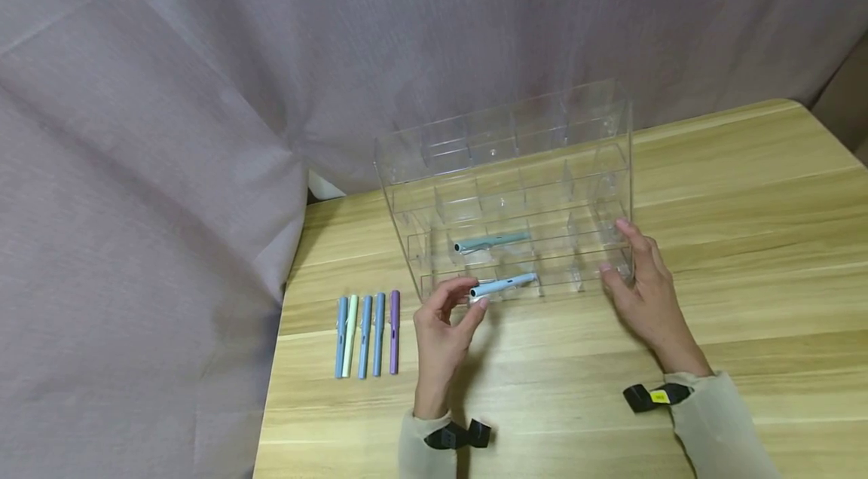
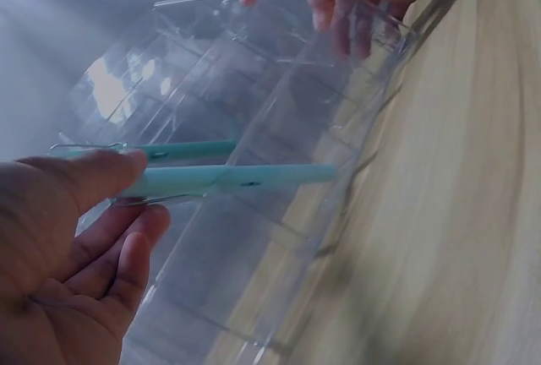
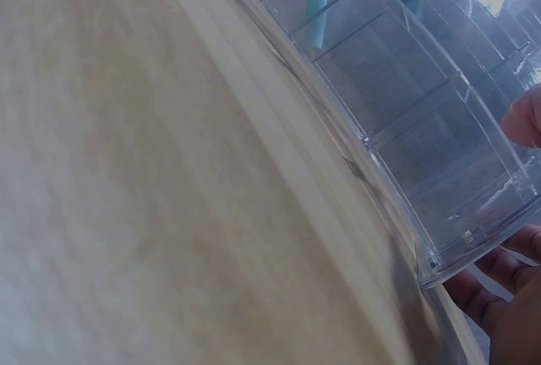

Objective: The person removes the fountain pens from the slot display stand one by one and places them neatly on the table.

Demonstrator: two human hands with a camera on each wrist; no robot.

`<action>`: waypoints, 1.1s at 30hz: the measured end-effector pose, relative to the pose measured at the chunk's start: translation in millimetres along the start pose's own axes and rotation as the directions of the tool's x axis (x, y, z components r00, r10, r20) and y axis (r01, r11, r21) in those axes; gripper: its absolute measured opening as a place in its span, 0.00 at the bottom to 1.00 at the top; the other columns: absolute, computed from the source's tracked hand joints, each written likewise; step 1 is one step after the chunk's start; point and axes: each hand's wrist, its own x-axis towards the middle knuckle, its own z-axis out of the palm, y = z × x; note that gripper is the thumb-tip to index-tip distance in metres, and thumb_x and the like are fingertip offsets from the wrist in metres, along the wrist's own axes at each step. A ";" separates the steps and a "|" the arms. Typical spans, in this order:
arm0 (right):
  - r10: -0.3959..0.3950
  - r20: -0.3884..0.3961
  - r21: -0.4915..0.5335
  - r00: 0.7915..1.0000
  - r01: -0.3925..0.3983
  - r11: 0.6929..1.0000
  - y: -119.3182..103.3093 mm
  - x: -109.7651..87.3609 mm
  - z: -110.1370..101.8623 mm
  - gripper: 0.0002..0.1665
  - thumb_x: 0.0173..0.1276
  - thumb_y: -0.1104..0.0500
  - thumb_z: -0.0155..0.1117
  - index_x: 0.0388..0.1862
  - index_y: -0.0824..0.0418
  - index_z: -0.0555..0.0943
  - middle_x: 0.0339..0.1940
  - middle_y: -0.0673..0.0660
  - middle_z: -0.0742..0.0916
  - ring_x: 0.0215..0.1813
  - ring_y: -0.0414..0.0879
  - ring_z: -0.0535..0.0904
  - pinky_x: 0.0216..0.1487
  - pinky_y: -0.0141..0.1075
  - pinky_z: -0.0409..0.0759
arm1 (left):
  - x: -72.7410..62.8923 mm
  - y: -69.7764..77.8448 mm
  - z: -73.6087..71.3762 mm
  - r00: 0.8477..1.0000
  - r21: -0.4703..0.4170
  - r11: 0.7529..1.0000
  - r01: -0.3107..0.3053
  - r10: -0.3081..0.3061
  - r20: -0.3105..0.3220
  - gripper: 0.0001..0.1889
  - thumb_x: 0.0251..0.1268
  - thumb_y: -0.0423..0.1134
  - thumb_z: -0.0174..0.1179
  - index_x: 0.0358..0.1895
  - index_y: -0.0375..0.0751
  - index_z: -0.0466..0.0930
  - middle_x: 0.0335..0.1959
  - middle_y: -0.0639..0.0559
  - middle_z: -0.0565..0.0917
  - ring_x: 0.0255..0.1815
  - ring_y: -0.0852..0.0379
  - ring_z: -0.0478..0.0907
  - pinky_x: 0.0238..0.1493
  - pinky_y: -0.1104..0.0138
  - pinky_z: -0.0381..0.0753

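Observation:
My left hand (image 1: 441, 336) pinches a light blue pen (image 1: 511, 282) by its clip end, between thumb and fingers. The pen lies nearly level over the lowest front row of a clear tiered organizer (image 1: 502, 157). One tier higher, a teal pen (image 1: 505, 239) rests in a compartment. In the left wrist view the held pen (image 2: 270, 176) overlaps the organizer's dividers, its free end pointing away from the hand. My right hand (image 1: 647, 294) grips the organizer's right side near the front, the thumb at its front and fingers round the side wall (image 3: 490, 242).
Left of the organizer several pens lie side by side on the wooden table (image 1: 542, 388): blue pens (image 1: 365, 336), a pale green pen (image 1: 350, 336) and a purple pen (image 1: 395, 332). A grey curtain (image 1: 203, 125) hangs along the back and left.

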 end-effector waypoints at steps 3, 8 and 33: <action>-0.006 -0.001 0.001 1.000 0.006 1.000 0.7 0.3 0.1 0.46 0.74 0.65 0.61 0.87 0.49 0.57 0.71 0.77 0.73 0.63 0.77 0.73 0.58 0.83 0.67 | 0.2 -1.3 3.9 1.000 0.000 1.000 0.004 -0.004 -0.008 0.16 0.65 0.26 0.73 0.55 0.35 0.86 0.51 0.36 0.90 0.49 0.56 0.88 0.55 0.69 0.90; -0.007 -0.001 0.000 1.000 0.007 1.000 1.7 0.4 0.5 0.45 0.74 0.65 0.60 0.87 0.49 0.57 0.71 0.77 0.72 0.64 0.77 0.73 0.58 0.84 0.67 | 0.7 -0.8 5.5 0.999 0.007 1.000 0.026 -0.026 -0.024 0.15 0.66 0.26 0.72 0.55 0.35 0.86 0.51 0.36 0.90 0.50 0.59 0.89 0.55 0.70 0.89; -0.008 -0.009 0.005 1.000 0.008 1.000 0.5 1.1 1.2 0.46 0.73 0.66 0.61 0.86 0.51 0.58 0.68 0.77 0.74 0.63 0.76 0.73 0.58 0.83 0.68 | 1.5 14.5 -7.5 0.983 -0.281 0.954 -0.105 0.057 -0.175 0.20 0.62 0.17 0.68 0.56 0.17 0.76 0.52 0.50 0.91 0.54 0.57 0.90 0.59 0.68 0.89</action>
